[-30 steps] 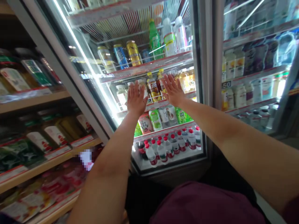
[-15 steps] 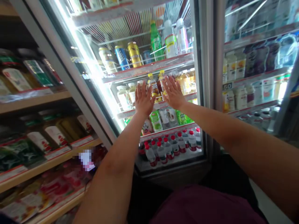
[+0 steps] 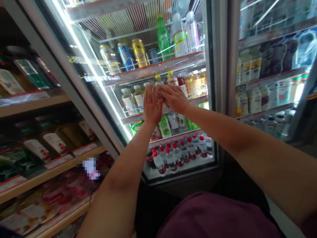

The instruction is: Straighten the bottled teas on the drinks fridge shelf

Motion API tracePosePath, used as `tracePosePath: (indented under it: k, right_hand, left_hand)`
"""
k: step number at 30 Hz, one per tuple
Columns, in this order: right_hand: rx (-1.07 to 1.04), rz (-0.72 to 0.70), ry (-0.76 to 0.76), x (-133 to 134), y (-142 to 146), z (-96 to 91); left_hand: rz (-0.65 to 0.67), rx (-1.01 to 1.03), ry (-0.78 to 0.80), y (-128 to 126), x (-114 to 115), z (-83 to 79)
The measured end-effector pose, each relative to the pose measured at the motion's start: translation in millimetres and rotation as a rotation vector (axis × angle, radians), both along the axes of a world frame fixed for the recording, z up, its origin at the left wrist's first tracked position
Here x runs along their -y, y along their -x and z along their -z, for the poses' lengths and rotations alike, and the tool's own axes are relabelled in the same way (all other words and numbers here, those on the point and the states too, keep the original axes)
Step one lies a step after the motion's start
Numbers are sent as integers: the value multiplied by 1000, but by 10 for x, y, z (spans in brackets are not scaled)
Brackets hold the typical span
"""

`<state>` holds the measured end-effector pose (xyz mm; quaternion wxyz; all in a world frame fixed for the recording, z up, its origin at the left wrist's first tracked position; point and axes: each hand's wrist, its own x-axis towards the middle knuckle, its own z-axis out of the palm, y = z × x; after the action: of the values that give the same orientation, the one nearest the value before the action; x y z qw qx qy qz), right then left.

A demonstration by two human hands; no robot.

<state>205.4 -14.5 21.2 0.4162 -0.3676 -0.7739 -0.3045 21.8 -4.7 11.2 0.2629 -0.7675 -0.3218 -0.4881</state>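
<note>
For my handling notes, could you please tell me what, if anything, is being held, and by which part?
Nothing appears held: the left hand and right hand are both open.

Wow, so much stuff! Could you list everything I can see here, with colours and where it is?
fridge: one, grey frame, centre
cans: at least four, pale, blue, gold, upper fridge
green bottle: one, green, beside cans
white bottles: two, white, upper right fridge
yellow-capped bottles: two, behind hands
green packs: several, green, below hands
red-capped bottles: about ten, clear, bottom shelf
second fridge: one, stocked, right
wooden shelves: several, brown, left
shelf bottles: many, dark, left
top: one, purple, bottom
left hand: one, open, centre
right hand: one, open, centre
</note>
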Motion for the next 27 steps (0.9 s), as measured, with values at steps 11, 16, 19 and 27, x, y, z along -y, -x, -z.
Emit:
tracePosePath:
  k: [11,16,19,27]
  right_hand:
    - [156,-98,8,-163,-244,-75]
    - [193,-112,19,-160,-310,244]
    - [250,-162,20,-139,-321,531]
    - [255,-182,19,-189,-313,387]
  left_hand:
    - [-256,106,148,452,-131,41]
    - [-203,116,107,447,-142,50]
    - [-212,114,108,441,-135,62]
    - [-212,121,68,463,-170,113]
